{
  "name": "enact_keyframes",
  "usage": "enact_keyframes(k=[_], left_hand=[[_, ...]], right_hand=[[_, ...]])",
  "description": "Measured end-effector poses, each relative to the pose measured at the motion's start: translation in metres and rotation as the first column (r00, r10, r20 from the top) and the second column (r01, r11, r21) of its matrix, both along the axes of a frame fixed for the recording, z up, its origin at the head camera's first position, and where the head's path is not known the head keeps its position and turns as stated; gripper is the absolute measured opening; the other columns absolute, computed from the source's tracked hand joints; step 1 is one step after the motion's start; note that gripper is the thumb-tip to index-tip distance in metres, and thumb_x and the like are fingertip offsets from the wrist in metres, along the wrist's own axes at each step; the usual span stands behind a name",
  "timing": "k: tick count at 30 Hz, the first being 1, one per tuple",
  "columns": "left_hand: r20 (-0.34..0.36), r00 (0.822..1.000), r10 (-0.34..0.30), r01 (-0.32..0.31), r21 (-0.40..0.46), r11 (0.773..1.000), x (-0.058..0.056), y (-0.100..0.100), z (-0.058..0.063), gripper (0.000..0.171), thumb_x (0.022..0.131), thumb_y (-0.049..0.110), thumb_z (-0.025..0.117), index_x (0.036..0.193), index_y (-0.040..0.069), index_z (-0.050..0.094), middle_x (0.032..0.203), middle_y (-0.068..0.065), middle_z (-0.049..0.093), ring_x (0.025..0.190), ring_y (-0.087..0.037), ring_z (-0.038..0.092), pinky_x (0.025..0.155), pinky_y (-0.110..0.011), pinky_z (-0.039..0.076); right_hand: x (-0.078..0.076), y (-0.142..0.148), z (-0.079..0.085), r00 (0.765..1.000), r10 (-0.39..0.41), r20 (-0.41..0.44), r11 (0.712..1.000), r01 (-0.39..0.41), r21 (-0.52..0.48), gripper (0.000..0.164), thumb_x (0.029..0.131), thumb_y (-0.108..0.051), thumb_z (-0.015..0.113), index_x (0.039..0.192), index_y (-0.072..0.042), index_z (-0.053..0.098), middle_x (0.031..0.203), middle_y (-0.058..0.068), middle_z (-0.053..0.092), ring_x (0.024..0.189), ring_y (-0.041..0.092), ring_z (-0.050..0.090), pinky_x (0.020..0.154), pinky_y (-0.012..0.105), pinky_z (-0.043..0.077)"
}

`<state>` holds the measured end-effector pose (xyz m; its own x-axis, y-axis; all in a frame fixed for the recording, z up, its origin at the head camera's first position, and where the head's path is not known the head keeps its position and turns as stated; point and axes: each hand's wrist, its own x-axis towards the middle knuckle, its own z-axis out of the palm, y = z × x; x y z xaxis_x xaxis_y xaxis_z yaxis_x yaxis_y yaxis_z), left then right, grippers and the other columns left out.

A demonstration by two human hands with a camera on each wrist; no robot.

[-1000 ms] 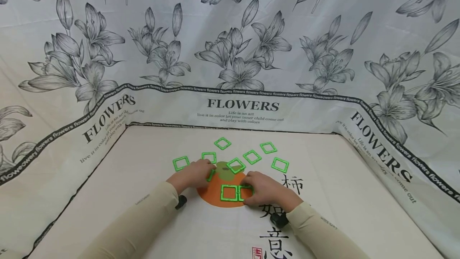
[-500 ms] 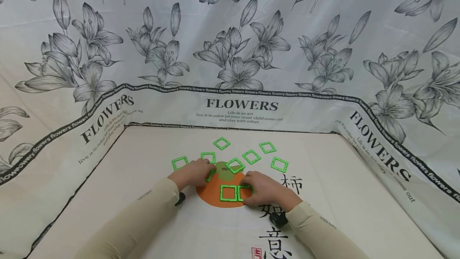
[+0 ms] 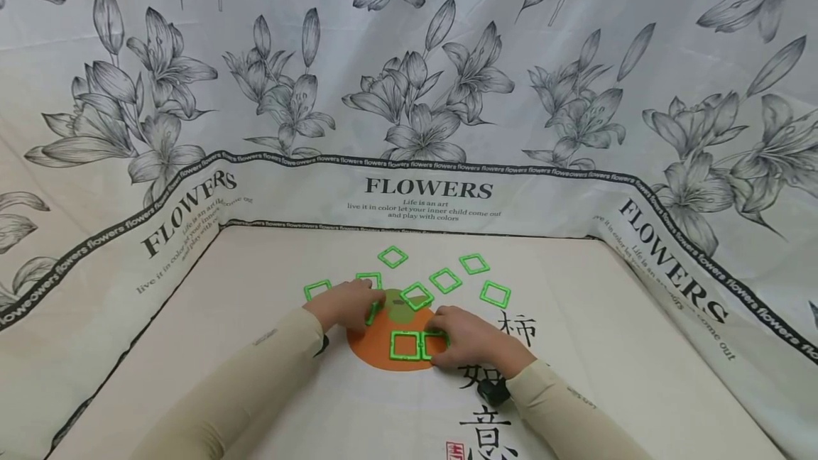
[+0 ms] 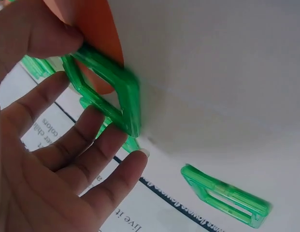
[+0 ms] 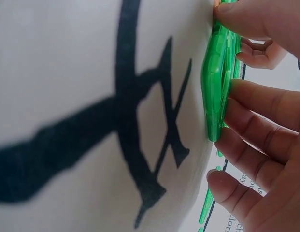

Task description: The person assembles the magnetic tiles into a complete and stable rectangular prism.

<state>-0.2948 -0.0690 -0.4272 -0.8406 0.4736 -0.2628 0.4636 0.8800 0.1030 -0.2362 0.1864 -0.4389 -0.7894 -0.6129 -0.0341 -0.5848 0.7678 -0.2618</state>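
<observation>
My left hand (image 3: 350,304) pinches a green square building tile (image 4: 131,96), an open plastic frame, between thumb and fingers. In the left wrist view that tile is tilted up, near the left side of the orange persimmon print (image 3: 367,346). On the print, two more green tiles lie edge to edge. The left one of the pair (image 3: 392,346) is in full view. My right hand (image 3: 469,338) grips the other tile (image 5: 215,82) by its edges, with thumb and fingertips, and partly hides it in the head view.
Several loose green tiles lie farther back, among them one at the rear (image 3: 383,252) and one at the right (image 3: 505,302). Another tile (image 4: 227,193) lies beside the left hand. A flower-printed curtain (image 3: 422,197) borders the pale tabletop (image 3: 607,318).
My left hand has edged slightly right and forward with its tile, covering a little more of the tiles behind it. The right hand and the joined pair stay put.
</observation>
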Motion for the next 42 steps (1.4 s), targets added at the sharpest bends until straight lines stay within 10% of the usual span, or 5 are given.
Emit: enact_keyframes(k=[18,42], left_hand=[[-0.006,1.0,-0.028,0.028,0.006,1.0,0.007,-0.004,0.004,0.056,0.07,0.032,0.081,0.118,0.019,0.055,0.099,0.003,0.047,0.092,-0.015,0.046,0.076,-0.029,0.045],[0.041,0.998,-0.055,0.035,0.375,0.926,0.032,-0.017,-0.001,0.059,0.071,0.021,0.07,0.126,0.014,0.048,0.101,0.001,0.061,0.082,-0.013,0.053,0.068,-0.025,0.047]], right_hand=[[0.003,-0.002,0.0,1.0,0.012,0.001,1.0,-0.012,0.0,0.045,0.075,-0.037,0.074,0.115,-0.016,0.068,0.097,-0.008,0.055,0.084,0.007,0.046,0.077,0.027,0.046],[-0.006,-0.005,0.002,0.999,-0.052,0.004,0.999,0.052,0.006,0.043,0.077,-0.037,0.072,0.116,-0.017,0.068,0.098,-0.007,0.055,0.086,0.009,0.048,0.078,0.029,0.046]])
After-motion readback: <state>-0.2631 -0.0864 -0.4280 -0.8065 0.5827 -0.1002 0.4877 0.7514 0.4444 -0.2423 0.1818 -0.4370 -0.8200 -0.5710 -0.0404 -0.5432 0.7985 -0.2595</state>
